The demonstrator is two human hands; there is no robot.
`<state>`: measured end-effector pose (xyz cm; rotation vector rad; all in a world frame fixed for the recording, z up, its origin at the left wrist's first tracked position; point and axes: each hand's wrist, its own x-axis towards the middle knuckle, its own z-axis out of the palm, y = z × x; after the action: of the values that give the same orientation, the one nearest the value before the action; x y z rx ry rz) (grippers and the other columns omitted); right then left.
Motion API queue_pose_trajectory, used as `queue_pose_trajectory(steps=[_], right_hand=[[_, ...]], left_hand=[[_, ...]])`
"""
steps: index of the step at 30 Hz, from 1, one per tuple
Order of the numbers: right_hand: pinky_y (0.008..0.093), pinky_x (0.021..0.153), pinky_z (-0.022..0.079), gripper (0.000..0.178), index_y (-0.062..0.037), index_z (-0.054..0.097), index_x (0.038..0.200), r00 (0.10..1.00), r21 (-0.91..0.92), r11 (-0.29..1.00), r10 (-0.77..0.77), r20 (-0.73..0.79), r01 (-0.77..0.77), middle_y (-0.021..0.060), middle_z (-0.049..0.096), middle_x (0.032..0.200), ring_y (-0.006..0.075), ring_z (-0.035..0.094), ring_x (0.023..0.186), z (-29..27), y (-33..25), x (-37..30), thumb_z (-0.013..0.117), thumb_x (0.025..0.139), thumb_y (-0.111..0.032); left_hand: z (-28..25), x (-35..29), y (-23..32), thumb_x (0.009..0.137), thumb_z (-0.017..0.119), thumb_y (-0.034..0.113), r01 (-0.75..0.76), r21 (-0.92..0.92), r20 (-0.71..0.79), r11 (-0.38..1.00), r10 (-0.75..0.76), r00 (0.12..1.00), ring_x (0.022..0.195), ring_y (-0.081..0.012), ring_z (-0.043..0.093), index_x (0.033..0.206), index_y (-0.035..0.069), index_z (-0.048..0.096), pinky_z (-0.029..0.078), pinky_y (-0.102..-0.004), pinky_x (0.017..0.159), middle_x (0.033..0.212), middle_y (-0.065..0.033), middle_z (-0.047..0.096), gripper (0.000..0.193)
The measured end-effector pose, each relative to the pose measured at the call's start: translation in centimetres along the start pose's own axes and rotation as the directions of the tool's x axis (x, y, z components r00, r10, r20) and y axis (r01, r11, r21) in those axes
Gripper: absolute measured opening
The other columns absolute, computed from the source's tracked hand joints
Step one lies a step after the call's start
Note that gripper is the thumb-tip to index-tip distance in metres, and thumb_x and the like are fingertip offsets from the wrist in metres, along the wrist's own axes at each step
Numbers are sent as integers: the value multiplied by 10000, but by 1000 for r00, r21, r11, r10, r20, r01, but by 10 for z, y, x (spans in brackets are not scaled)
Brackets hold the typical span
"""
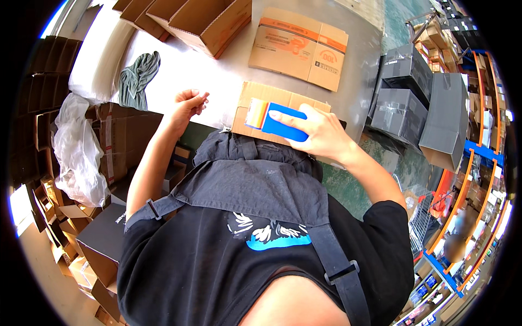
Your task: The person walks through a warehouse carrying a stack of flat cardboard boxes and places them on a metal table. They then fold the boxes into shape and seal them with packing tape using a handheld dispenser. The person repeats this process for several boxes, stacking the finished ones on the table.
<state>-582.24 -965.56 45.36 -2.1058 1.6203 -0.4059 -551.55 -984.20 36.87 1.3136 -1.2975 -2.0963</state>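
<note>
Far L: a clear plastic bag [79, 152] hangs crumpled beside brown cartons. Next, a white roll [100, 51] w/ a green cloth [140, 80] bunched just R of it, on the near L side of the pale worktable [228, 76]

L hand [189, 104]: raised near the table's front edge, thumb & fingertips drawn together in a pinch; can't tell if a small scrap sits b/w them. It's apart from the carton being worked on. Beyond it, at the back, open cartons [204, 24] stand w/ their tops up; can't see any contents

Centre, right in front of the person's apron: a plain brown carton [296, 95], the one being worked on, at the table's near edge; can't tell if it's flat or made up. On it, a blue tape dispenser [285, 124], its yellow-orange roll [256, 113] toward the L. R hand [318, 130] is wrapped round the dispenser's R end, one digit laid along the top

Behind that carton, an orange-printed carton [299, 49] lies looking flat, w/ nobody touching it. Far R: dark grey boxes [401, 111], then orange-&-blue shelving [483, 152]

Progress, prob.: taping is under way, tool in place, but no finished strip can be made out, so sealing seems left to do, & the orange-printed one may be waiting its turn
</note>
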Motion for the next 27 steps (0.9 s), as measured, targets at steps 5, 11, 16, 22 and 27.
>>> queue_pose_trajectory(steps=[5,11,16,22,27], right_hand=[[430,634,523,512,-291,637,1232,985,-118,987,120,126,-105,119,572,857,300,636,755,1,-12,24,714,729,-336],[435,666,516,543,-290,583,1295,963,-179,980,130,235,-88,140,570,873,316,637,770,-3,-23,43,685,765,-347],[456,708,528,525,-301,621,1253,944,-209,966,207,255,-155,126,577,913,308,639,822,-7,-30,46,682,736,-369],[474,737,525,595,-288,556,1330,954,-209,973,156,255,-103,155,579,928,332,637,857,-2,-25,47,670,750,-353],[466,730,529,584,-254,550,1334,928,-258,965,136,346,-45,194,604,913,351,640,853,-5,-31,61,657,764,-321]], left_hand=[[5,4,-12,880,682,209,-48,30,-122,998,51,991,623,-49,495,828,69,612,398,-188,590,745,10,589,165],[24,43,-97,828,733,353,-25,123,-232,992,54,971,626,-79,491,826,86,600,397,-229,583,719,17,564,299],[56,75,-180,968,542,380,-111,629,-401,770,443,802,895,-176,590,1188,-46,541,467,-305,827,1013,-97,653,480],[92,6,-44,1002,459,409,101,199,-92,975,-84,992,1052,-188,566,1213,-31,574,427,-312,932,1084,-104,647,501],[106,14,-65,1016,402,464,-75,175,-151,982,103,983,1043,-154,558,1209,25,604,423,-277,930,1133,-75,640,521]])
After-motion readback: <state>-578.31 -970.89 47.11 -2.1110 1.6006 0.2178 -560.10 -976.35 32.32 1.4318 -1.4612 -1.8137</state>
